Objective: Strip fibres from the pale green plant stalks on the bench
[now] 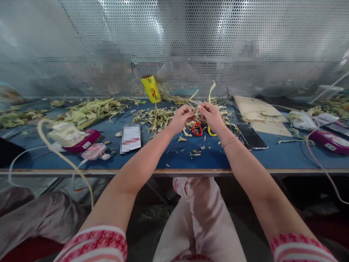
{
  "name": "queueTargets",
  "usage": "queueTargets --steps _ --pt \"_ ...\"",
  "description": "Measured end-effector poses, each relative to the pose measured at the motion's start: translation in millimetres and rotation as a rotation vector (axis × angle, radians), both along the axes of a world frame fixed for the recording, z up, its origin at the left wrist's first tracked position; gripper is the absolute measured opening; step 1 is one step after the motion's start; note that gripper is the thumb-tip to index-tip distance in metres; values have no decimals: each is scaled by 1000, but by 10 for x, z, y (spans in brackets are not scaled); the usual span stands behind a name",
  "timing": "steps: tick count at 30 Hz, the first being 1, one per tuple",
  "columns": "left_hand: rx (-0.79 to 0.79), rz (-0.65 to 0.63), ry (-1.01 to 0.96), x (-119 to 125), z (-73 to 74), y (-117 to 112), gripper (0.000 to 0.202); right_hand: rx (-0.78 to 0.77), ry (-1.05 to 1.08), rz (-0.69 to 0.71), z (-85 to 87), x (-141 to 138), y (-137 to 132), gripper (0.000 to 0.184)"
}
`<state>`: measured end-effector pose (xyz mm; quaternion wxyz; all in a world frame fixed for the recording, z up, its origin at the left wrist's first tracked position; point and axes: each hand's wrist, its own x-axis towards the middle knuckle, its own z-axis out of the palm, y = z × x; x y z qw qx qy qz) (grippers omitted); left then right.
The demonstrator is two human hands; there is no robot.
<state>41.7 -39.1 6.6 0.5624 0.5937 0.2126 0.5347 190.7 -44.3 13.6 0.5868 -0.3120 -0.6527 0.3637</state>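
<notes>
My left hand (183,118) and my right hand (212,115) meet above the table, fingers pinched close together. Between the fingertips is a small pale strip of dried leaf (196,110), partly hidden by the fingers. Just below my hands lie scissors with one red handle loop (196,129) and one yellow loop (211,131); the blades are hidden. A heap of dried, pale green leaf pieces (154,118) spreads around and behind my hands, with loose scraps (195,153) in front.
A yellow tube (151,89) stands tilted behind the heap. A white card-like item (131,138) is at left, a phone (252,136) at right. Cardboard (259,111), cables, purple boxes (83,140) and more leaves (89,111) lie farther out. A perforated metal panel (174,29) closes the back.
</notes>
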Motion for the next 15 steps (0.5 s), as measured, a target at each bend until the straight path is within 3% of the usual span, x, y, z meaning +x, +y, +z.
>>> queueTargets --steps 5,10,15 --pt "8 142 -136 46 16 -11 37 -39 120 -101 -21 -9 30 39" --pt "12 213 -151 33 11 7 34 25 -152 -179 -43 -37 -11 35" --pt "41 245 -82 23 -20 22 34 106 -231 -214 -45 -60 -45 22"
